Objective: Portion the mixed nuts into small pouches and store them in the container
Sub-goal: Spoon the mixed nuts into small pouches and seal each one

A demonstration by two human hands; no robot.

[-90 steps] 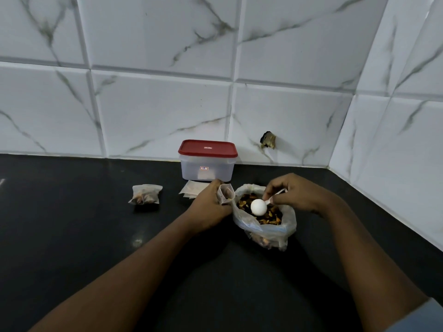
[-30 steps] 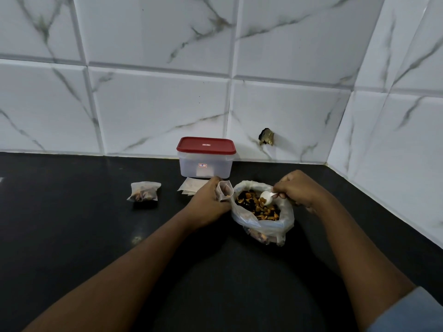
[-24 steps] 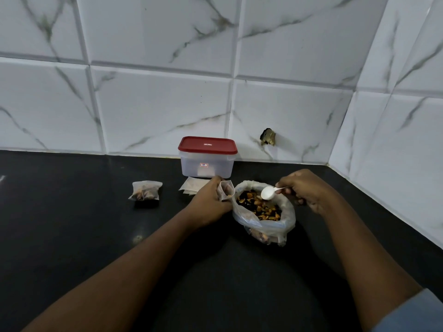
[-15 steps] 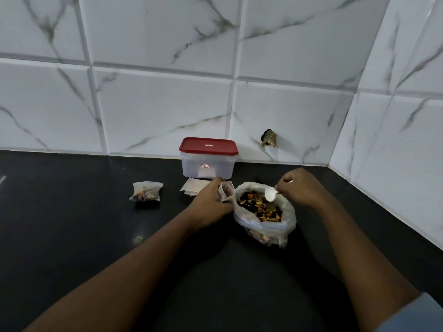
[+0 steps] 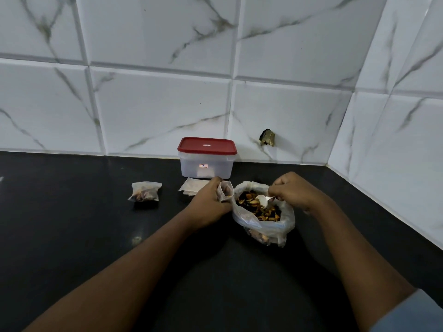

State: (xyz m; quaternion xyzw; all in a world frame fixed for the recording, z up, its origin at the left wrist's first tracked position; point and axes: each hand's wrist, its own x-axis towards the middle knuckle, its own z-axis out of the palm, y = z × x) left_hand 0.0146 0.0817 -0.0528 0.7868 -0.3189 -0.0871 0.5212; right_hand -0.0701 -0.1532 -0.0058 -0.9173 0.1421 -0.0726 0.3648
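Observation:
A clear plastic bag [image 5: 266, 226] of mixed nuts [image 5: 257, 207] stands open on the black counter. My right hand [image 5: 291, 190] grips a white plastic spoon [image 5: 263, 201], whose bowl dips into the nuts. My left hand [image 5: 209, 200] holds a small open pouch [image 5: 225, 191] upright against the bag's left rim. A filled pouch [image 5: 144, 191] lies to the left. The clear container [image 5: 206, 165] with its red lid [image 5: 207, 145] on stands at the wall behind.
A few flat empty pouches [image 5: 191, 185] lie in front of the container. White marble tiles form the back and right walls, which meet in a corner at the right. A dark broken fitting [image 5: 267, 137] sticks out of the back wall.
My right hand lifted the spoon above the bag, then lowered its bowl back into the nuts. My left hand kept the small pouch in place.

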